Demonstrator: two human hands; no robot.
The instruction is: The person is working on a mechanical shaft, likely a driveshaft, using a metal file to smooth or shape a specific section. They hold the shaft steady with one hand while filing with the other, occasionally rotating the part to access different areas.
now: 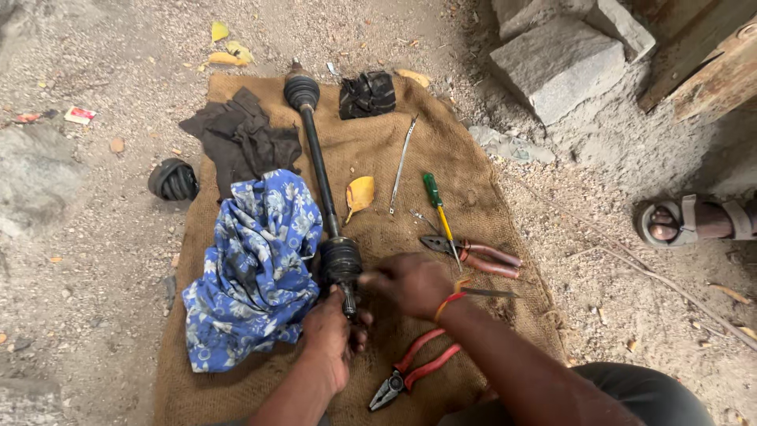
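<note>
Down on a burlap mat spread over gritty ground lies a long black axle shaft, running from a ribbed rubber boot at the far end to another boot at the near end, where both hands work. The left hand is curled around the short stub just below the near boot, fingers wrapped closed on it. The right hand comes in from the side with its fingers pressed together against the boot's lower edge — whether they pinch something small there I cannot tell, as the knuckles hide the tips.

Judging by its steel rod and bulky joints, the shaft is probably heavy and stiff, and likely greasy near the boots, so a bare grip could slip. The plain rod in the middle looks like the firmest place to take hold; the rubber boots are soft and would give under pressure.

A blue flowered cloth lies touching the shaft on its left, with a dark rag beyond it. To the right sit a yellow leaf, a thin metal strip, a green-handled screwdriver and a pair of brown-handled pliers. Red-handled pliers lie near the wrists — and a sandalled foot of another person shows at the right edge.
</note>
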